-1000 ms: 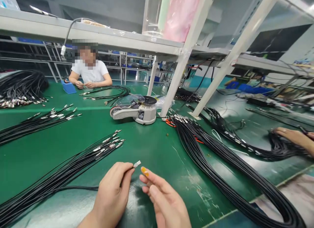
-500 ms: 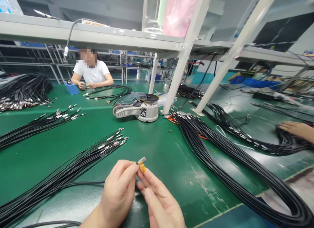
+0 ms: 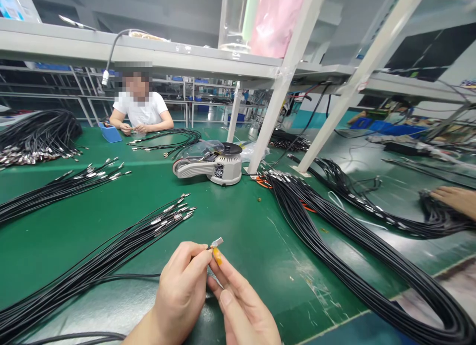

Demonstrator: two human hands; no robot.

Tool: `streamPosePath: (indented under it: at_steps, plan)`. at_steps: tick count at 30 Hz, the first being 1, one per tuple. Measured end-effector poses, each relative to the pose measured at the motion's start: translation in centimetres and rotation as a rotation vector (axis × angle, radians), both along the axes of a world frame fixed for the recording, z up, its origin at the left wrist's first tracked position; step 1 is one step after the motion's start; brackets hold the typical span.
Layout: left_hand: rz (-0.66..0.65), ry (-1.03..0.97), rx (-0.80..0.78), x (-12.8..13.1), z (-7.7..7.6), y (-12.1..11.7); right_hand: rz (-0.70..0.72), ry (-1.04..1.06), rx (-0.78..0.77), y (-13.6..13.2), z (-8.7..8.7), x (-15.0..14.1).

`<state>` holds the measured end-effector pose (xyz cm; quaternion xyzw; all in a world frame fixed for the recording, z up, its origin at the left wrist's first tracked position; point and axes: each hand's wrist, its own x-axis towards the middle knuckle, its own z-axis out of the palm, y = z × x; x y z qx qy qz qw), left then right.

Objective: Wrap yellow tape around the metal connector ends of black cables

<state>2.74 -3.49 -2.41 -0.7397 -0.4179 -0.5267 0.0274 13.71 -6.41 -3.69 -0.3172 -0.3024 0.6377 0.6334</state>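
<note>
My left hand (image 3: pixel 180 280) pinches a black cable (image 3: pixel 130 275) just behind its silver metal connector (image 3: pixel 217 242), which points up and to the right. A small piece of amber-yellow tape (image 3: pixel 217 256) lies at the index fingertip of my right hand (image 3: pixel 247 303), right below the connector. The right fingers are bent close against the left ones, with the thumb apart from the index finger. Whether the tape touches the connector I cannot tell. Left of my hands lies a bundle of black cables (image 3: pixel 122 248) with silver ends.
A grey tape dispenser (image 3: pixel 225 171) stands mid-table, beside a white shelf post (image 3: pixel 269 117). Looped black cables (image 3: pixel 353 236) fill the right side. More cable bundles (image 3: pixel 67 184) lie left. Across the table sits a person (image 3: pixel 141 112); another person's hand (image 3: pixel 453 199) rests on cables at right.
The connector has tilted slightly, and the tape now looks smoother against my right fingertip. Both hands stay nearly in place. The view has shifted a little.
</note>
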Motion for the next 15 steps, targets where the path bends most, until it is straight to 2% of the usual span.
streamPosePath:
  at_steps: [15]
  plan:
    - [-0.032, 0.020, 0.010, -0.22, -0.21, 0.16, 0.006, -0.054, 0.004, -0.02, 0.50, 0.06]
